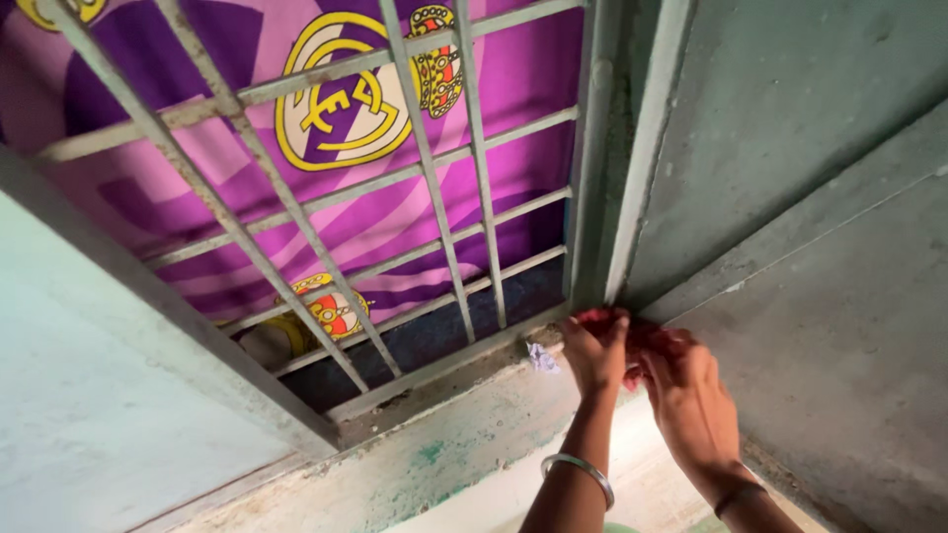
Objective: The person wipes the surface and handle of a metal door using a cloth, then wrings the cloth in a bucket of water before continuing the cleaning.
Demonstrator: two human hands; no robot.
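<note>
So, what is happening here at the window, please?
A person reaches both bare hands into the lower corner of a window with a grey metal grille. The left hand, with a silver bangle on its wrist, and the right hand press a red cloth-like thing against the worn concrete sill, where the grille frame meets the wall. A small pale scrap lies beside the left hand. A purple patterned curtain hangs behind the grille.
</note>
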